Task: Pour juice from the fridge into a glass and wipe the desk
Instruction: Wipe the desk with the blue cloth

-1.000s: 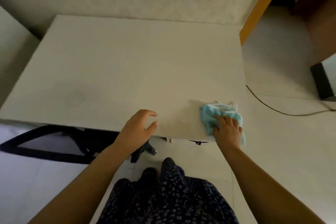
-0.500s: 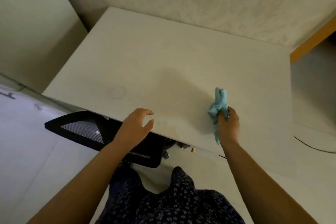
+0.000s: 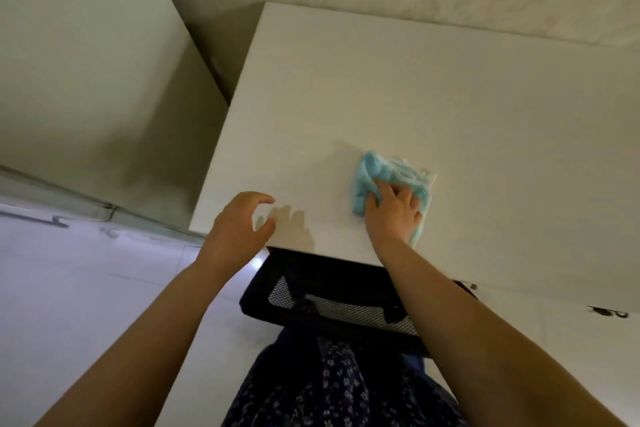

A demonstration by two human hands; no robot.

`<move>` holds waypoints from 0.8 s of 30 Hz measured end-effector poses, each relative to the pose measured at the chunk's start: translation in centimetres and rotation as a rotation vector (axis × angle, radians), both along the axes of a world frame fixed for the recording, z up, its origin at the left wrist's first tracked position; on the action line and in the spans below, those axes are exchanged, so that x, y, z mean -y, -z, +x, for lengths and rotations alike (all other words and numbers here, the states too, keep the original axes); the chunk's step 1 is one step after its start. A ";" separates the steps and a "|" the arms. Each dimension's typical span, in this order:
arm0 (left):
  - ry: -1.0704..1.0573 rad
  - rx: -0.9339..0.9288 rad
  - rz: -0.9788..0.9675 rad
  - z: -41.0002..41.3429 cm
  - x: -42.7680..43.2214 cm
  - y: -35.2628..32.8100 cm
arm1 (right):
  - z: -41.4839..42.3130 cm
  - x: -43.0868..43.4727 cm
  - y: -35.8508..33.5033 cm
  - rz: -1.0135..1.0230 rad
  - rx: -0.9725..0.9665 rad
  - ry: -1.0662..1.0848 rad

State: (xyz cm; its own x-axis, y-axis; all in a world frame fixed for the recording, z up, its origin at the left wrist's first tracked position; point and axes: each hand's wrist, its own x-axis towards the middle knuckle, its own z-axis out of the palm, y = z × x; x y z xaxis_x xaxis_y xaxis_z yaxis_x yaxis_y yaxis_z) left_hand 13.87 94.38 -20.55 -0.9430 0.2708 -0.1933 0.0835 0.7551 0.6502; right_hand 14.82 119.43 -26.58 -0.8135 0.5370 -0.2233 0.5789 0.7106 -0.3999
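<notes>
A white desk (image 3: 433, 97) fills the upper right of the head view. On its near left part lies a crumpled light-blue cloth (image 3: 384, 173), pressed flat onto the desk by my right hand (image 3: 394, 211). My left hand (image 3: 239, 229) hovers at the desk's near left corner, fingers curled and apart, holding nothing. No juice, glass or fridge is in view.
A black mesh chair back (image 3: 332, 298) sits under the desk's near edge, right in front of my dark flowered clothing. A pale wall or cabinet side (image 3: 86, 80) rises to the left of the desk. White floor (image 3: 69, 288) lies at lower left.
My right hand has carried the cloth from the desk's right part leftward and pressed it flat again. My view has swung left, so the desk's left corner is now in front.
</notes>
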 end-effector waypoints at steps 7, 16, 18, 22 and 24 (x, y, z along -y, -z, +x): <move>-0.088 -0.024 0.013 -1.9 4.7 0.5 | -1.5 13.6 -0.7 0.008 0.051 -0.656; 0.075 0.055 0.093 -2.5 2.2 1.7 | 4.9 2.6 -0.5 0.128 0.000 -0.590; 0.102 0.070 0.087 -2.8 1.9 1.8 | 5.8 -0.5 -0.9 0.167 0.023 -0.423; 0.127 0.094 0.037 -3.5 2.7 2.0 | 3.2 -1.1 -0.6 0.205 0.093 -0.126; 0.092 0.084 0.022 -3.7 3.9 1.8 | 0.2 1.6 0.1 0.198 0.114 -0.028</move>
State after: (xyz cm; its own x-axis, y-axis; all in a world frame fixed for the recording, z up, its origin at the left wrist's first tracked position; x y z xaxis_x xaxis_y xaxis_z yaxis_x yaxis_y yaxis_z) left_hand 10.13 90.50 -22.34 -0.8947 0.3604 -0.2638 0.0963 0.7324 0.6740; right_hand 15.06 117.82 -26.67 -0.8041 0.5570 -0.2076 0.5914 0.7851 -0.1842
